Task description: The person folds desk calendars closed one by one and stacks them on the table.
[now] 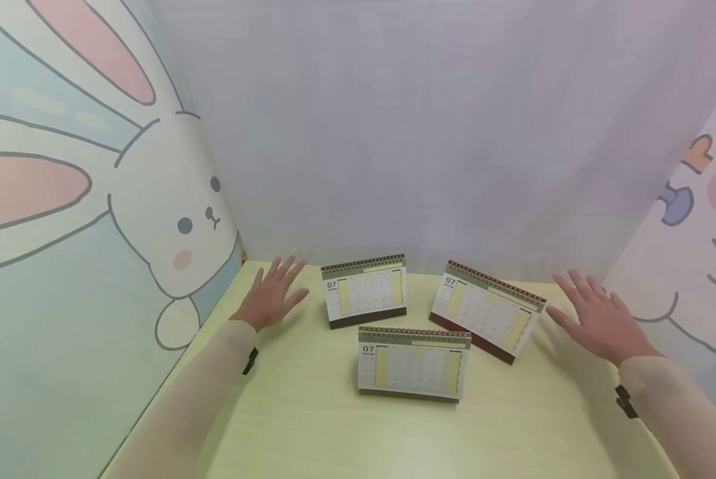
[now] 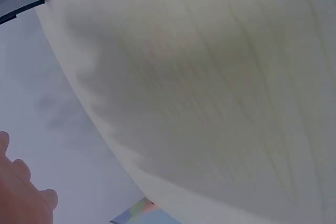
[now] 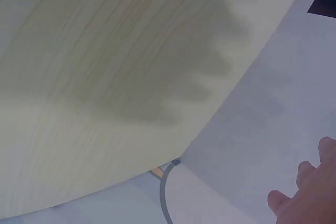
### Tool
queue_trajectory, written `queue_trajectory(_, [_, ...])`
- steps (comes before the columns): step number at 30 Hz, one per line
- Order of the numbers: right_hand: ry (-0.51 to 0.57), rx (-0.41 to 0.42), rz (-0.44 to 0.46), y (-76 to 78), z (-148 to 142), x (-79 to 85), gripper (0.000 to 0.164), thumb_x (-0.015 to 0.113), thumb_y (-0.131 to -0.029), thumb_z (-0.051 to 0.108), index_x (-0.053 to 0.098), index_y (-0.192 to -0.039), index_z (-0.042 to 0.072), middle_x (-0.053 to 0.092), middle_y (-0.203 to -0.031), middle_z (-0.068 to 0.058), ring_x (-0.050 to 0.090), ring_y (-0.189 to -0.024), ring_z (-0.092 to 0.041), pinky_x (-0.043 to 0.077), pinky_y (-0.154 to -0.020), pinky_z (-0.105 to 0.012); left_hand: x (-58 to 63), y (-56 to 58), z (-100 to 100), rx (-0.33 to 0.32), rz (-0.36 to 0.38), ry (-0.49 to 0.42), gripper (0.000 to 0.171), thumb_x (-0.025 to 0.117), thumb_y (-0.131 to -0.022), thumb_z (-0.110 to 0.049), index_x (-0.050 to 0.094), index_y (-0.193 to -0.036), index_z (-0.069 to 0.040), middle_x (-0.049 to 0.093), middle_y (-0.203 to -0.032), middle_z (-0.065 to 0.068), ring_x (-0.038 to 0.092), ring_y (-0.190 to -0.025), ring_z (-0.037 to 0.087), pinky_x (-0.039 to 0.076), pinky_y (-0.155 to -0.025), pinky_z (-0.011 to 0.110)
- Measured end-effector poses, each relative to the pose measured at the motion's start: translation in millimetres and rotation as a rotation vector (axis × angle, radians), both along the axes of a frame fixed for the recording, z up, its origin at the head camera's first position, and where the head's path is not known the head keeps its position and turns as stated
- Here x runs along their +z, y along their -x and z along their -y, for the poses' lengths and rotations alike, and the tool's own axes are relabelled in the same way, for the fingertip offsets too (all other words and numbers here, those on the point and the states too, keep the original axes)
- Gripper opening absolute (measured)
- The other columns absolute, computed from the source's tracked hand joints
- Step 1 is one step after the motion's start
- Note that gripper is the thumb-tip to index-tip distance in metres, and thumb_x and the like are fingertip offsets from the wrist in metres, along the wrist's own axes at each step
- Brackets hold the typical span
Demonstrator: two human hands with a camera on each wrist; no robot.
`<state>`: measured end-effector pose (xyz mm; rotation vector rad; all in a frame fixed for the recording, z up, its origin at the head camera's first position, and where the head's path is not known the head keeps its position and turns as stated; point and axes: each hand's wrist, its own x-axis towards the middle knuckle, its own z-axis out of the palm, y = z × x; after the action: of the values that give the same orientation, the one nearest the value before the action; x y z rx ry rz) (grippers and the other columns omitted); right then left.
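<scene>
Three spiral-bound desk calendars stand like tents on the table, each showing a page marked 07. The back left calendar (image 1: 366, 293) is turned slightly, and my left hand (image 1: 272, 293) hovers to its left with fingers spread. At the back right, another calendar (image 1: 486, 311) with a dark red base stands angled. Just right of it is my right hand (image 1: 600, 318), fingers stretched out and holding nothing. The front calendar (image 1: 414, 364) stands nearest me, between the two arms. In the wrist views, only fingertips of the left hand (image 2: 23, 192) and right hand (image 3: 310, 187) show, above the table.
The pale wood-grain table (image 1: 310, 426) ends at a plain light curtain (image 1: 418, 133) behind the calendars. A rabbit-printed panel (image 1: 172, 199) borders the left side, and another cartoon-printed panel (image 1: 693, 266) borders the right.
</scene>
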<state>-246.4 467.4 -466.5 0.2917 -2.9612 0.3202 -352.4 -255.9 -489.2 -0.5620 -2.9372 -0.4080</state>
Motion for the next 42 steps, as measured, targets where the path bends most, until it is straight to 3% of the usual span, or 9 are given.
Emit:
queue_trajectory(5, [0.071,-0.008,-0.012,0.8,3,2.4,0.088,0.053,-0.124,0.053,0.007,-0.192,0.02,0.008,-0.196,-0.034,0.011,-0.176,-0.072,0.019,-0.128,-0.098,4.4,-3.2,-3,0.013,0.052,-0.097,0.083,0.043,-0.123,-0.066,0.02,-0.191,-0.025,0.016,-0.201,0.015,0.008,-0.187,0.052,0.008,-0.145,0.086])
queue_trajectory(10, [0.152,0.006,-0.031,-2.0,8,6.5,0.087,0.053,-0.125,0.047,0.007,-0.192,0.017,0.007,-0.196,-0.034,0.009,-0.176,-0.074,0.018,-0.127,-0.1,9.5,-6.2,-8,0.02,0.11,-0.268,0.08,0.042,-0.126,-0.058,0.017,-0.192,-0.02,0.012,-0.201,0.018,0.002,-0.187,0.054,0.003,-0.145,0.087])
queue_trajectory(15, [0.267,0.032,-0.026,-8.7,18,12.7,0.084,0.05,-0.126,0.042,0.006,-0.192,0.017,0.006,-0.198,-0.03,0.004,-0.179,-0.07,0.006,-0.133,-0.099,12.5,-8.0,-14,0.023,0.18,-0.437,0.077,0.035,-0.127,-0.059,0.014,-0.192,-0.024,0.007,-0.202,0.014,-0.007,-0.188,0.049,0.0,-0.147,0.083])
queue_trajectory(19, [0.353,0.04,0.022,-13.8,26,18.3,0.081,0.045,-0.128,0.042,-0.001,-0.192,0.026,0.0,-0.2,-0.024,-0.004,-0.181,-0.067,-0.01,-0.124,-0.104,15.9,-12.3,-18,0.002,0.2,-0.552,0.074,0.034,-0.128,-0.056,0.015,-0.192,-0.023,0.009,-0.202,0.014,-0.001,-0.188,0.047,0.003,-0.15,0.077])
queue_trajectory(21, [0.397,0.046,0.053,-16.3,29,21.5,0.08,0.043,-0.128,0.042,-0.004,-0.192,0.032,-0.004,-0.2,-0.022,-0.005,-0.18,-0.068,-0.011,-0.122,-0.106,18.2,-15.8,-20,-0.011,0.204,-0.592,0.073,0.034,-0.129,-0.053,0.016,-0.192,-0.022,0.01,-0.202,0.014,0.003,-0.189,0.046,0.004,-0.151,0.075])
queue_trajectory(27, [0.448,0.055,0.089,-25.3,42,33.1,0.077,0.041,-0.129,0.041,-0.006,-0.19,0.042,-0.004,-0.2,-0.021,0.009,-0.173,-0.078,0.012,-0.126,-0.103,23.6,-25.2,-28,-0.046,0.21,-0.635,0.071,0.033,-0.129,-0.054,0.02,-0.191,-0.022,0.015,-0.202,0.01,0.01,-0.189,0.043,0.007,-0.151,0.074])
queue_trajectory(35, [0.452,0.097,0.048,-36.9,58,44.3,0.076,0.045,-0.128,0.034,0.003,-0.192,0.037,0.007,-0.2,-0.023,0.016,-0.173,-0.077,0.014,-0.129,-0.1,31.7,-42.8,-32,-0.062,0.131,-0.637,0.062,0.039,-0.13,-0.035,0.032,-0.188,-0.016,0.029,-0.198,0.014,0.023,-0.185,0.044,0.016,-0.15,0.073])
queue_trajectory(42, [0.446,0.137,-0.025,-44.3,64,51.5,0.077,0.053,-0.126,0.028,0.014,-0.191,0.04,0.029,-0.195,-0.027,0.024,-0.172,-0.075,0.017,-0.128,-0.1,35.1,-54.1,-36,-0.081,0.083,-0.673,0.059,0.041,-0.129,-0.03,0.039,-0.185,-0.013,0.036,-0.194,0.017,0.028,-0.184,0.044,0.018,-0.15,0.074])
